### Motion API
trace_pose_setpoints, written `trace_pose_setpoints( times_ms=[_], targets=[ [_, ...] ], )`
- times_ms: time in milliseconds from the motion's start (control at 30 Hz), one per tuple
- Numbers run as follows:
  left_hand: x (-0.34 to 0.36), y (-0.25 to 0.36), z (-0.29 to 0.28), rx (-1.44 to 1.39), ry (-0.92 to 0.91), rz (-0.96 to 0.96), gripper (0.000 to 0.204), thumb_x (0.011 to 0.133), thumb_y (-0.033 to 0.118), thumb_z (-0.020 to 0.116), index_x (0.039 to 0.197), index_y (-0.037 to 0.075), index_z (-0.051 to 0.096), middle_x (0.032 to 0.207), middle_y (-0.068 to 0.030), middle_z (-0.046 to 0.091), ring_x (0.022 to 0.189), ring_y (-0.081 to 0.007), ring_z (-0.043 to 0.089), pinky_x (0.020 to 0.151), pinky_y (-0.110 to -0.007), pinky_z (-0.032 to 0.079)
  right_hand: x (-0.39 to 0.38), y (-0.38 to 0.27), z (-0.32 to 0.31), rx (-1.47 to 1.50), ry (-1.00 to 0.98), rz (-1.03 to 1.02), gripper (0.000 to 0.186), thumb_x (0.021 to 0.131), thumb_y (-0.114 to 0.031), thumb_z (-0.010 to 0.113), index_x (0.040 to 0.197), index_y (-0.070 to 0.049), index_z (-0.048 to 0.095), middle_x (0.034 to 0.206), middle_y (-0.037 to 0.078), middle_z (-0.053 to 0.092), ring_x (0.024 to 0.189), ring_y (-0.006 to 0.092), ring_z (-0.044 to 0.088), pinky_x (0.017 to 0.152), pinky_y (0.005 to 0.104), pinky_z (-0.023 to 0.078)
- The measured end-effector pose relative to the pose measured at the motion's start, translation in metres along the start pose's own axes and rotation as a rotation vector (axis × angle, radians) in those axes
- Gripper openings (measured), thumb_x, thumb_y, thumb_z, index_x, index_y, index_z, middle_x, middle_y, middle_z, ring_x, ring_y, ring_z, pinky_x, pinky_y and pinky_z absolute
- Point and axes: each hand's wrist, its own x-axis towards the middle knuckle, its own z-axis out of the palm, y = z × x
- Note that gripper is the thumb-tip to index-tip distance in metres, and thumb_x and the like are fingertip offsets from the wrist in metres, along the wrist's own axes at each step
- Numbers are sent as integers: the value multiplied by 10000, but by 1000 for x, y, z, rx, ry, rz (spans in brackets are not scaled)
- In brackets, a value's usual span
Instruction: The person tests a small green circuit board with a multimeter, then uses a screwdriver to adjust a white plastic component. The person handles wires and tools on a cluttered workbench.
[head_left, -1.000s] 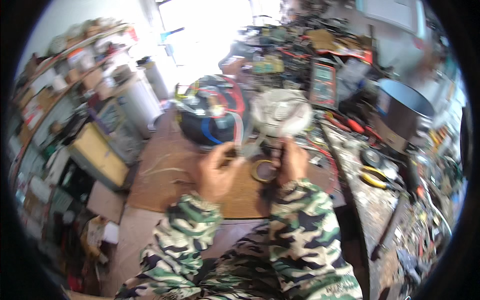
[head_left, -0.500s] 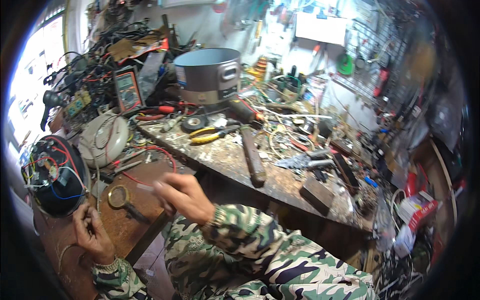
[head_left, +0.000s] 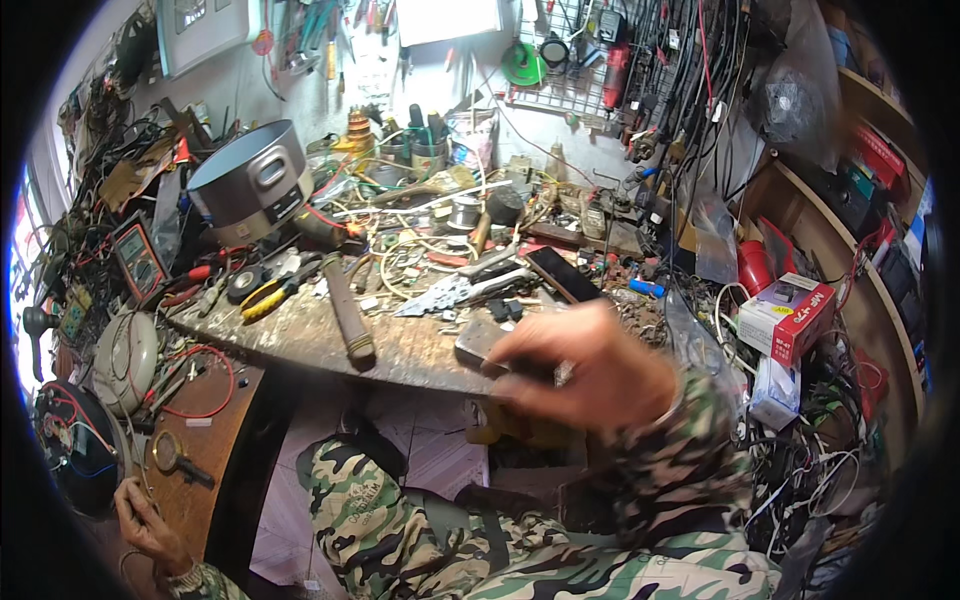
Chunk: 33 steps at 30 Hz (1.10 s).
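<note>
My left hand point(head_left: 150, 525) is at the lower left, fingers closed on a pale cable point(head_left: 131, 455) beside a round black appliance base point(head_left: 75, 455) with coloured wires. My right hand point(head_left: 575, 365), motion-blurred, is over the bench's front edge, fingers curved and apart, by a dark metal block point(head_left: 478, 342). A magnifying glass point(head_left: 172, 455) lies on the brown board point(head_left: 215, 515) near my left hand, below a round cream housing point(head_left: 118, 375). A black phone point(head_left: 560, 273) lies just behind my right hand.
The worn workbench point(head_left: 405, 355) carries a silver pot body point(head_left: 250, 185), multimeter point(head_left: 140, 260), yellow pliers point(head_left: 268, 295), a wooden-handled bar point(head_left: 350, 320) and tangled wires. Red-and-white boxes point(head_left: 785, 315) and wooden shelving point(head_left: 830, 230) stand right. Tools hang on a wall grid point(head_left: 570, 90).
My view has turned right toward the bench. My right hand has left the appliance and moved rightward to the bench's front edge; my left hand stays by the black appliance base.
</note>
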Motion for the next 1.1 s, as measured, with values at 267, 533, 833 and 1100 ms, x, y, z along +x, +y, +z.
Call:
trace_pose_setpoints(
  times_ms=[267, 533, 833, 1100],
  targets=[
    [8, 235, 152, -650, -296, -60, 212, 937, 167, 600, 867, -19, 675, 702, -45, 537, 600, -117, 460, 525, -271, 325, 23, 91, -165, -151, 279, 400, 87, 905, -31, 683, 952, 41, 669, 740, 18, 640, 581, 66, 598, 515, 221, 496],
    [7, 328, 254, -977, -583, 94, 155, 908, 129, 652, 884, -12, 710, 613, -89, 564, 528, -206, 553, 513, -300, 406, 30, 229, -149, -279, 30, 505, 137, 751, -49, 713, 862, 30, 708, 741, 143, 701, 701, 183, 675, 674, 330, 525],
    [-3, 326, 282, -924, -601, -46, 376, 991, 298, 560, 849, -13, 716, 572, -56, 578, 500, -161, 570, 495, -273, 406, 4, 282, -127, -387, 100, 584, 182, 739, -75, 685, 894, 18, 697, 859, 228, 688, 882, 377, 695, 785, 413, 537],
    [19, 343, 272, -849, -670, -9, 586, 969, 471, 455, 930, -51, 721, 651, -109, 646, 577, -202, 638, 543, -288, 479, 5, 299, -115, -383, 14, 582, 192, 750, -81, 693, 920, 5, 714, 802, 185, 699, 783, 301, 709, 740, 368, 540]
  ],
)
